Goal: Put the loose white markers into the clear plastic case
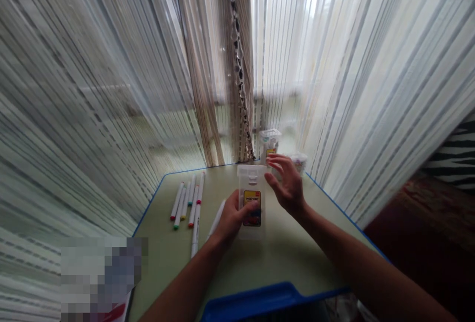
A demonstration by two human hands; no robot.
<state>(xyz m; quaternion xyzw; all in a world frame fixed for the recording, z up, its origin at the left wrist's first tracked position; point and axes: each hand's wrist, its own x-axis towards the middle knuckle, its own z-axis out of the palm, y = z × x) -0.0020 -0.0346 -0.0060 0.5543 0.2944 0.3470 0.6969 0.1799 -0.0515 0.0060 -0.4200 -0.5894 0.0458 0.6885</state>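
A clear plastic marker case [251,178] with a yellow and red label lies on the green table [282,257]. My left hand [233,216] grips the case's left side, thumb across the label. My right hand [287,183] hovers at the case's upper right corner with its fingers spread and holds nothing. Several white markers [189,203] with coloured caps lie in a row to the left of the case, and one more marker [216,219] rests just beside my left hand.
Sheer striped curtains [111,94] close in the table on the left, back and right. Small clear containers [269,142] stand at the far edge behind the case. A blue tray edge [252,299] sits at the near side. A dark sofa [426,223] is at right.
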